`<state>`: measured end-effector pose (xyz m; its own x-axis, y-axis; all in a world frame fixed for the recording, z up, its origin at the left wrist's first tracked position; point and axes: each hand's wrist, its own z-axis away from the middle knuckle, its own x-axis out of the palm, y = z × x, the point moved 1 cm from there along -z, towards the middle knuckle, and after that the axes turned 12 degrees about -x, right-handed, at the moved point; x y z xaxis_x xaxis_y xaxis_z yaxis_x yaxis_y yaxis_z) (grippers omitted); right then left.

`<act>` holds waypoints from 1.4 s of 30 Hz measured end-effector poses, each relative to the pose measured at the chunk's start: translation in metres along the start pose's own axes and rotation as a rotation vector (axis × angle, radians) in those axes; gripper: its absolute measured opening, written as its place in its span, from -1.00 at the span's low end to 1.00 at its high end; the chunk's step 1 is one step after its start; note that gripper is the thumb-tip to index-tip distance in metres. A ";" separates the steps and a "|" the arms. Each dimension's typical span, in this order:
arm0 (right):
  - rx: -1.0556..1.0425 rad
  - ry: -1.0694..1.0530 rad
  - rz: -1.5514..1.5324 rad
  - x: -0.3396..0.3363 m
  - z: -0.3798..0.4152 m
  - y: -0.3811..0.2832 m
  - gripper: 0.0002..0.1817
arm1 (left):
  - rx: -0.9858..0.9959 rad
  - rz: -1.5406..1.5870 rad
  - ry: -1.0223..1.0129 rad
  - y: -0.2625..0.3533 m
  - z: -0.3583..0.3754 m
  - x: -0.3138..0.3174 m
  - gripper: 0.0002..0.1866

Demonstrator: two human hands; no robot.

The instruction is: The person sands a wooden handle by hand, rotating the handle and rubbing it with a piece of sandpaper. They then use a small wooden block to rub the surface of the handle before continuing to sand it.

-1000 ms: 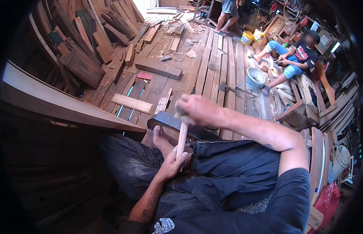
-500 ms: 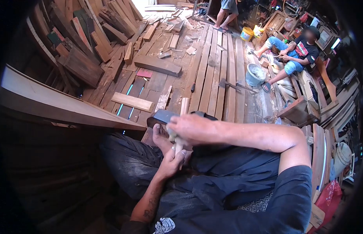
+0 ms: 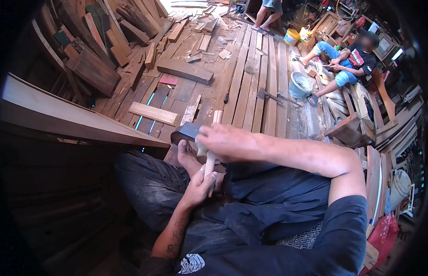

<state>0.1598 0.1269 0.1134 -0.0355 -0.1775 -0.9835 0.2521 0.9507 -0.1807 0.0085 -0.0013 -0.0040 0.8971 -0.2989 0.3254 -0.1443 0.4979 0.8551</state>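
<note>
A pale, rounded wooden stick (image 3: pixel 210 164) slants up and away from my lap. My left hand (image 3: pixel 198 187) is closed around its near end. Farther up, my right hand (image 3: pixel 227 143) is wrapped over the stick, pressing a small pale folded piece (image 3: pixel 201 150) against it; its material cannot be made out. The far end of the stick shows beyond my right knuckles. A dark block (image 3: pixel 187 131) lies just left of my right hand, by the toes of my bare foot (image 3: pixel 188 158).
A short plank (image 3: pixel 154 113) and a thick dark beam (image 3: pixel 185 71) lie on the slatted floor ahead. An axe-like tool (image 3: pixel 269 95) rests right of them, near a grey bucket (image 3: pixel 300 85). Another person (image 3: pixel 359 60) sits at the right; someone's legs (image 3: pixel 265 18) stand behind.
My right hand has slid a little up the stick, away from my left hand, baring more wood between them. My left hand keeps its hold.
</note>
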 end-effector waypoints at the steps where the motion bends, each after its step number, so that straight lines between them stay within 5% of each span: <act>1: -0.058 -0.020 -0.069 -0.001 0.000 -0.007 -0.65 | -0.015 -0.023 0.010 -0.003 -0.001 -0.002 -0.59; 15: 0.111 0.113 0.250 0.001 -0.002 0.049 -0.73 | 0.010 0.020 -0.003 -0.006 -0.006 -0.001 -0.75; 24: -0.021 0.025 -0.048 0.002 -0.007 -0.006 -0.70 | 0.019 0.007 0.030 -0.009 -0.008 -0.002 -0.81; 32: 0.162 0.224 0.214 -0.003 -0.002 0.052 -0.76 | 0.006 0.018 0.027 -0.006 -0.007 -0.003 -0.66; 42: 0.018 0.004 0.065 -0.002 -0.005 -0.008 -0.77 | 0.055 0.002 0.024 -0.008 -0.005 0.003 -0.65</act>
<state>0.1532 0.1209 0.1170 -0.0221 -0.1141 -0.9932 0.2717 0.9554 -0.1158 0.0146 -0.0016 -0.0116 0.9063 -0.2783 0.3180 -0.1681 0.4530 0.8755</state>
